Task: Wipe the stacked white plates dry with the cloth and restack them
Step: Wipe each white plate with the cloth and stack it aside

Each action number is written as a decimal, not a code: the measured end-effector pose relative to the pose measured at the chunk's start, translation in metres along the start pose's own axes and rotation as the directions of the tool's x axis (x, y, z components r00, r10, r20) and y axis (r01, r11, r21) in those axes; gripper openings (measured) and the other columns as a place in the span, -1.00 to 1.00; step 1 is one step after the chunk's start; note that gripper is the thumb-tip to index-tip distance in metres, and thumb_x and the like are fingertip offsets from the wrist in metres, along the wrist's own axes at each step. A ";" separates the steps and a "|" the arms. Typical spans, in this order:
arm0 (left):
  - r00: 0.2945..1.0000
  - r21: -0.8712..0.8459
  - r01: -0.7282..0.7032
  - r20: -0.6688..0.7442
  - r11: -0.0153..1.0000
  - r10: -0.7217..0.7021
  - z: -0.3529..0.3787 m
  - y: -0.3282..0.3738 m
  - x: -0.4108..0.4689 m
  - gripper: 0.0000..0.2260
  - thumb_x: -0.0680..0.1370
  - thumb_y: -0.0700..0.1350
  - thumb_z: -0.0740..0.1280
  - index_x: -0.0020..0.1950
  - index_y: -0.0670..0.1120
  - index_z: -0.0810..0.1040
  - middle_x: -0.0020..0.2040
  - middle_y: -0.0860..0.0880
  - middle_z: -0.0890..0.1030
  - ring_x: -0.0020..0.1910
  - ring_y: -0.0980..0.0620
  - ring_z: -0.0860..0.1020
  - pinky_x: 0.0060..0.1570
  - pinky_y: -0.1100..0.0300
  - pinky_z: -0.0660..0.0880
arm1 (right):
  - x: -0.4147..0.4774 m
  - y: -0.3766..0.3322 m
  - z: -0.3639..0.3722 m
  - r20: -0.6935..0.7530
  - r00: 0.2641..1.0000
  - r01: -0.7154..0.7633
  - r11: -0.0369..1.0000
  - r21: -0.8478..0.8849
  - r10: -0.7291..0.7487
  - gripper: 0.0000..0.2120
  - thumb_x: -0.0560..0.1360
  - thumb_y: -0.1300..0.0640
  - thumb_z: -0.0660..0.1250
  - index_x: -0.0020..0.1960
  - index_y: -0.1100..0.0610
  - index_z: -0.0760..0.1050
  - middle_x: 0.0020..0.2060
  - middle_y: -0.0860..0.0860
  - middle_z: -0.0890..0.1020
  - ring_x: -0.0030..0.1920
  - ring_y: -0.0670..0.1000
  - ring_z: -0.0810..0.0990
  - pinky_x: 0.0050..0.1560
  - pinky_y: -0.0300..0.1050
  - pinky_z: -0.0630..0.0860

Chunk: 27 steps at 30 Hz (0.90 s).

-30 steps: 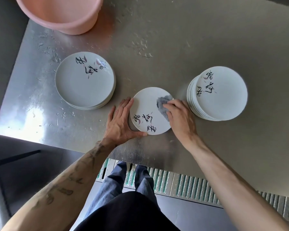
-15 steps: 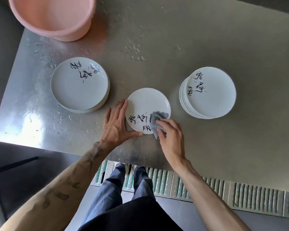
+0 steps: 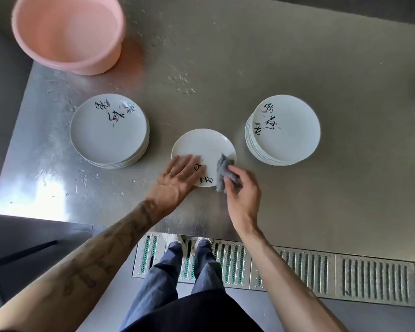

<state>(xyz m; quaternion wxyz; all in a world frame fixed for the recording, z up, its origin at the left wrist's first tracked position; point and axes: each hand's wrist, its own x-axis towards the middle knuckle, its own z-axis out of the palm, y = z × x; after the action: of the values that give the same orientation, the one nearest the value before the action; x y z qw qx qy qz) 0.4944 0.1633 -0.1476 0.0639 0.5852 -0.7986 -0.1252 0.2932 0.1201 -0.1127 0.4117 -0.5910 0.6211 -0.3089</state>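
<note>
- Left hand [image 3: 177, 179] lies flat, fingers straight, on the single white plate [image 3: 203, 149].
- Right hand [image 3: 243, 190] pinches the grey cloth [image 3: 224, 170] at the plate's near-right rim.

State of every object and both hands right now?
Steel table: droplets on left side.
Left stack of white plates: standing, untouched.
Right stack of white plates: standing, untouched.
Single white round plate: face up between stacks.
Crumpled grey cloth: pinched by right hand, on plate's right rim.
Left hand: fingers flat on plate's near rim.
Pink plastic basin: upright, far left corner.
</note>
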 end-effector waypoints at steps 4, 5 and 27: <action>0.976 -0.174 0.110 -0.167 0.978 -0.140 -0.034 0.018 0.011 -0.71 0.69 -0.08 0.32 0.39 -0.10 0.60 0.38 -0.10 0.60 0.33 -0.15 0.60 0.30 -0.10 0.51 | 0.008 -0.017 -0.004 -0.155 0.978 -0.091 0.957 0.274 0.137 -0.76 0.58 0.31 0.39 0.23 0.17 0.61 0.11 0.09 0.65 0.10 0.01 0.67 0.16 0.07 0.64; 0.961 -0.246 0.157 -0.183 0.956 -0.205 -0.043 0.022 0.015 -0.73 0.69 -0.05 0.30 0.33 -0.10 0.63 0.24 -0.10 0.69 0.18 -0.16 0.66 0.15 -0.06 0.57 | 0.014 -0.023 -0.004 -0.151 0.976 -0.100 0.942 0.320 0.155 -0.76 0.58 0.31 0.38 0.24 0.19 0.60 0.13 0.13 0.66 0.12 0.02 0.67 0.19 0.07 0.64; 0.839 -0.980 0.199 0.180 -0.018 -0.514 -0.118 0.050 -0.009 -0.74 0.71 -0.13 0.22 0.11 -0.24 0.65 -0.09 -0.11 0.69 -0.12 0.03 0.62 -0.06 0.10 0.62 | 0.013 -0.121 -0.013 0.236 0.777 0.622 0.768 -0.150 -0.583 -0.66 0.60 0.28 0.36 0.36 0.15 0.57 0.29 0.01 0.60 0.30 0.02 0.53 0.41 -0.20 0.37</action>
<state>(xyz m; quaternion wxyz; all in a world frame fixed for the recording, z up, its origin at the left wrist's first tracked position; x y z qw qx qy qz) 0.4803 0.1718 -0.0200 0.4955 0.5827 -0.3098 -0.5647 0.3401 0.0923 -0.0029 0.2752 -0.8259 0.3892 -0.3010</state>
